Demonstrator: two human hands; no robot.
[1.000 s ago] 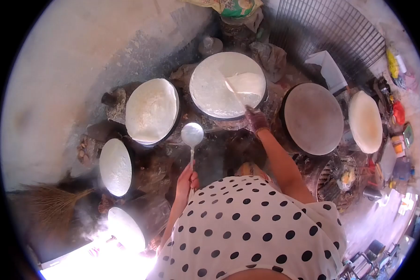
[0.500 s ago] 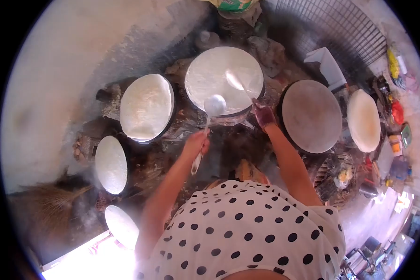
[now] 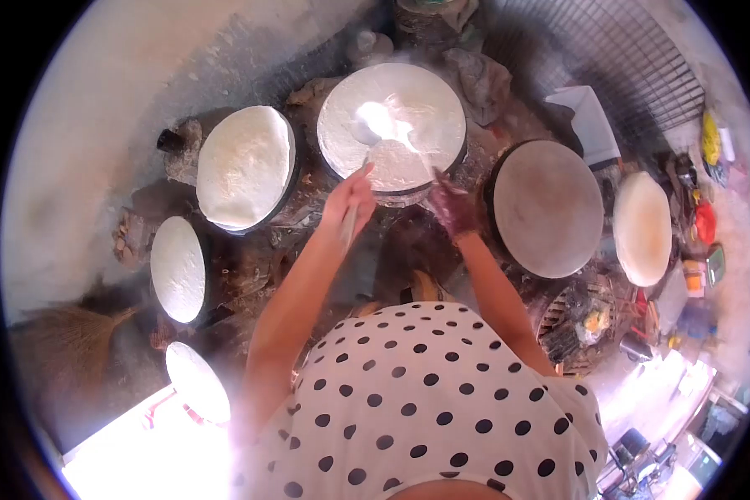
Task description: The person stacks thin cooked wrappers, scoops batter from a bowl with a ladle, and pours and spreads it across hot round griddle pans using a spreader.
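My left hand is closed round the handle of a ladle, whose bowl sits over the near left part of the middle griddle. White batter covers that round griddle, with a bright glare in the centre. My right hand, in a dark purple glove, grips a thin-handled spreader at the griddle's near right edge. Its far end reaches over the batter and is washed out by the glare. To the right lies a bare brown griddle; on the left another griddle carries a pale flatbread.
Further left are two more white-covered rounds, one upper and one lower. A finished-looking flatbread is at far right, near a white container. A straw broom lies lower left; a wire grid stands at the back.
The ladle has moved forward and slightly left over the batter. My right hand has shifted left and nearer the ladle with the spreader. The whole view has tilted a little.
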